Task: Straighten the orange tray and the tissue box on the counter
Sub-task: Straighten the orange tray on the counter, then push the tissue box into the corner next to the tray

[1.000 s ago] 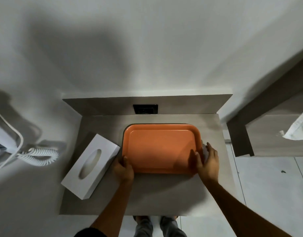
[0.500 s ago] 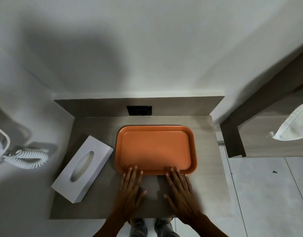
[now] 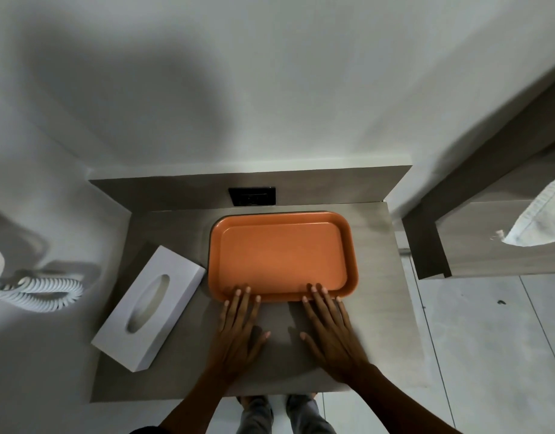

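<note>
The orange tray (image 3: 282, 255) lies on the grey counter (image 3: 379, 308), its long sides roughly parallel to the back wall. My left hand (image 3: 238, 327) rests flat on the counter with spread fingertips touching the tray's near rim at its left. My right hand (image 3: 332, 327) lies flat the same way, fingertips on the near rim at its right. Neither hand grips anything. The white tissue box (image 3: 150, 308) sits left of the tray, turned at an angle, its far corner almost touching the tray's left edge.
A black wall socket (image 3: 252, 196) sits in the counter's backsplash behind the tray. A white coiled cord (image 3: 41, 289) hangs on the left wall. At the right stands a wooden shelf unit (image 3: 489, 245) with a white cloth (image 3: 539, 220). Tiled floor lies below.
Both hands left the tray's left and right sides, came to its near edge and now lie flat with fingertips on the rim. The tray sits a little farther back.
</note>
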